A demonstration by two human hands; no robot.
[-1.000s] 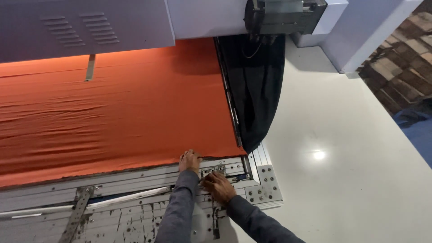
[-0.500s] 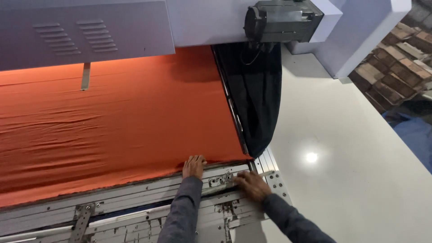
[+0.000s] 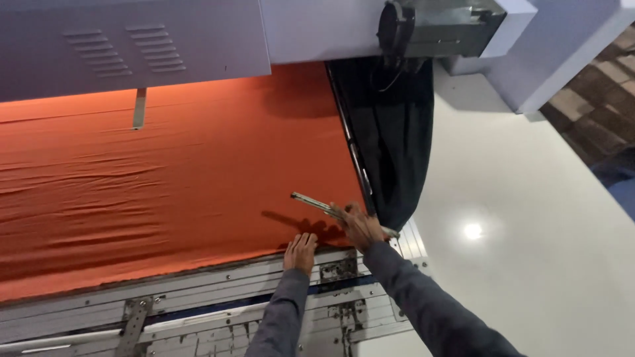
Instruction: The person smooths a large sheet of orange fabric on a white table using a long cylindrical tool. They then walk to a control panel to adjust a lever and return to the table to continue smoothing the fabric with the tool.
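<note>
Pressing flat, your left hand (image 3: 301, 250) pins the orange fabric (image 3: 165, 192) edge — open, gripping nothing. Your right hand (image 3: 360, 225) clasps a slim metal tool (image 3: 317, 203) — a slip could snag the cloth.

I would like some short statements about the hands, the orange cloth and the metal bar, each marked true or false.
1. The right hand holds a thin metal bar above the cloth. True.
2. The left hand lies flat at the near edge of the orange cloth. True.
3. The cloth is blue. False: it is orange.
4. A dark cloth hangs at the right side of the orange one. True.
5. Both hands grip the metal bar. False: only the right hand holds it.
6. The sleeves are white. False: the sleeves are grey.
</note>
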